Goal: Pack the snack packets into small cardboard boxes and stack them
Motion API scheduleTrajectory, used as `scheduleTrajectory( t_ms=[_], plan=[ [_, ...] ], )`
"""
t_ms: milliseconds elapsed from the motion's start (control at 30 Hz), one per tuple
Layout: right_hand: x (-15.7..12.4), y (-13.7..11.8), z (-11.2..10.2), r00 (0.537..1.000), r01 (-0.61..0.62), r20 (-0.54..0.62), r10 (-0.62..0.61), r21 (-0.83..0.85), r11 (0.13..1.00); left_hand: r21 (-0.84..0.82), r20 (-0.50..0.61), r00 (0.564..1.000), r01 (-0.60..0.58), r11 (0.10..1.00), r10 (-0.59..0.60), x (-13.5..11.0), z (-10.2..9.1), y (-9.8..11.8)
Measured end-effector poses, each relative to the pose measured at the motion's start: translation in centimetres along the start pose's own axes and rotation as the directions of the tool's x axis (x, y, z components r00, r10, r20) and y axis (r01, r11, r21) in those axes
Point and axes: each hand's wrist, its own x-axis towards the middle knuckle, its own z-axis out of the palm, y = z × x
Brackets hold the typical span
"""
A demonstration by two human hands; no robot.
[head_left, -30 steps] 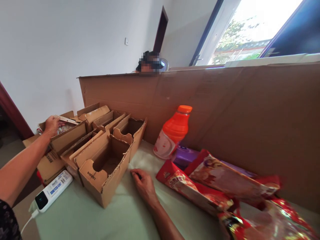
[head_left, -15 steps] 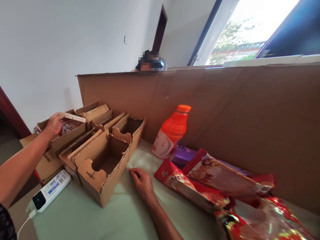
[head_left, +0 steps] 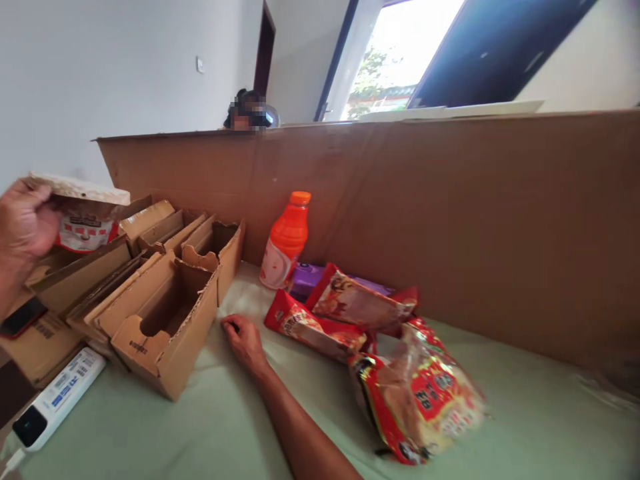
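My left hand (head_left: pixel 29 217) grips a snack packet (head_left: pixel 87 230) by its pale top edge. The packet has a brown upper part and a white and red printed lower part, and hangs over the cardboard boxes (head_left: pixel 193 363) at the left. My right hand (head_left: pixel 246 343) rests on the green cloth just right of the nearest box, its fingers curled with nothing visible in them. Beyond it stands an orange drink bottle (head_left: pixel 289 230). To its right lie two red snack packs, a nearer one (head_left: pixel 315 330) and a farther one (head_left: pixel 363 300).
A purple pack (head_left: pixel 306 279) lies behind the red ones. Nearer, a large clear and red food bag (head_left: pixel 425 400) sits on the cloth. A white power bank (head_left: pixel 63 393) with a cable is at lower left. A cardboard partition (head_left: pixel 425 220) crosses the back, with a person (head_left: pixel 247 113) behind it.
My left hand has raised the snack packet up out of the left box, so its printed front shows. The view has swung right. My right hand stays resting on the cloth.
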Motion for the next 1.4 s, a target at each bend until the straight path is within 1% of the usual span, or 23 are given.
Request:
scheduleTrajectory(
  t_ms=[100,200,300,367,433,500,567,633,733,767,833,867,933,1000,1033,1067,1100,1133,1167,1200,1267,1333,1400],
  plan=[
    [0.1,-0.3,-0.2,1.000,0.003,0.023,-0.002,-0.018,1.000,0.074,0.200,0.973,-0.134,0.988,0.117,-2.0,2.6,3.0],
    [0.2,-0.6,-0.4,0.999,0.005,0.043,-0.003,-0.028,1.000,0.114,0.238,0.966,-0.128,0.985,0.098,-4.5,5.3,5.3],
    [0.2,-0.8,-0.4,0.998,0.005,0.057,-0.003,-0.033,0.999,0.049,0.257,0.965,-0.055,0.997,0.041,-7.0,8.1,6.4],
    [0.2,-1.0,-0.4,0.998,0.004,0.064,-0.001,-0.034,0.999,-0.048,0.311,0.950,0.025,0.999,-0.009,-8.7,10.0,6.6],
    [0.2,-1.1,-0.4,0.998,0.002,0.070,0.000,-0.033,0.999,-0.132,0.384,0.920,0.143,0.981,-0.082,-10.7,12.0,6.4],
    [0.3,-1.2,-0.4,0.997,0.002,0.073,0.001,-0.030,1.000,-0.173,0.463,0.870,0.275,0.946,-0.168,-12.7,14.2,5.5],
    [0.3,-1.2,-0.4,0.997,0.001,0.077,0.001,-0.029,1.000,-0.203,0.556,0.798,0.401,0.893,-0.231,-14.8,16.6,4.0],
    [0.2,-1.2,-0.3,0.997,0.001,0.079,0.001,-0.028,1.000,-0.211,0.665,0.700,0.510,0.834,-0.260,-16.7,19.5,1.8],
    [0.1,-1.2,-0.1,0.998,0.010,0.066,-0.009,-0.020,1.000,-0.227,0.729,0.625,0.606,0.762,-0.280,-18.9,24.2,-2.1],
    [0.0,-1.2,0.0,0.998,0.015,0.058,-0.014,-0.016,1.000,-0.202,0.749,0.586,0.645,0.737,-0.308,-19.5,25.7,-3.3],
    [-0.1,-1.1,0.1,0.999,0.025,0.042,-0.025,-0.005,1.000,-0.089,0.787,0.475,0.718,0.690,-0.393,-20.3,27.8,-5.2],
    [-0.1,-1.0,0.1,0.999,0.030,0.037,-0.030,0.000,1.000,-0.038,0.802,0.428,0.734,0.678,-0.418,-20.5,28.4,-5.9],
    [-0.1,-0.9,0.1,0.999,0.035,0.030,-0.035,0.006,0.999,0.099,0.836,0.302,0.737,0.668,-0.458,-20.5,28.4,-6.3],
    [-0.1,-0.8,0.1,0.999,0.036,0.026,-0.036,0.010,0.999,0.215,0.859,0.190,0.710,0.670,-0.476,-19.9,27.0,-5.8],
    [-0.1,-0.7,0.0,0.999,0.033,0.023,-0.033,0.012,0.999,0.266,0.861,0.157,0.672,0.691,-0.484,-19.2,26.0,-5.4],
    [0.0,-0.6,0.0,0.999,0.029,0.018,-0.029,0.015,0.999,0.306,0.853,0.161,0.617,0.725,-0.496,-18.3,24.8,-4.9],
    [0.0,-0.6,0.0,1.000,0.024,0.014,-0.024,0.018,1.000,0.358,0.835,0.200,0.510,0.782,-0.512,-17.2,23.5,-4.5],
    [0.0,-0.5,0.0,1.000,0.018,0.010,-0.018,0.021,1.000,0.424,0.802,0.272,0.368,0.827,-0.532,-15.8,22.2,-4.1],
    [0.0,-0.4,0.0,1.000,0.012,0.008,-0.012,0.025,1.000,0.503,0.738,0.400,0.210,0.838,-0.543,-14.1,20.8,-3.9],
    [0.0,-0.4,0.0,1.000,0.008,0.007,-0.009,0.028,1.000,0.552,0.676,0.493,0.152,0.820,-0.547,-12.2,19.3,-3.9],
    [-0.1,-0.4,-0.1,1.000,0.007,0.006,-0.007,0.032,0.999,0.627,0.550,0.648,0.096,0.773,-0.527,-8.1,16.2,-4.4],
    [-0.2,-0.4,-0.1,1.000,0.010,0.006,-0.010,0.033,0.999,0.722,0.384,0.795,0.059,0.689,-0.470,-3.7,12.9,-5.4],
    [-0.2,-0.3,-0.1,1.000,0.012,0.006,-0.012,0.033,0.999,0.813,0.223,0.888,0.058,0.579,-0.402,0.1,9.5,-6.7]
  ],
)
